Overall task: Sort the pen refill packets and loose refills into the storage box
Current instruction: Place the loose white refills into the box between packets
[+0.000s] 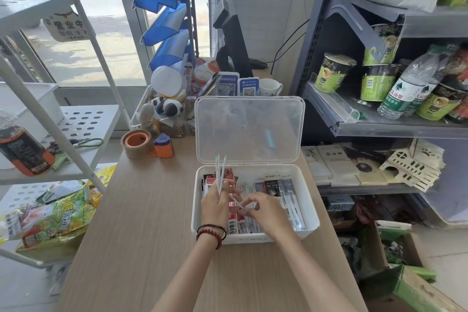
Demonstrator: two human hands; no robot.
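One storage box [253, 238] with one open lid [249, 129]. The left hand [219, 204] holds three loose refills [220, 172] (going by the tips); the right hand [266, 210] pinches one more. Two bracelets [211, 232] on the left wrist. Two QR code stands [228, 86], one mug [269, 86], one tape roll [136, 143], one lucky cat figurine [206, 71], one panda plush [168, 107]. Two water bottles [410, 86], at least four green noodle cups [334, 72].

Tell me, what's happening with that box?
A person is sorting pen refills. The left hand holds a few thin white loose refills upright over the open white plastic storage box on the wooden table. The right hand pinches another refill inside it, between red-and-white refill packets and dark ones.
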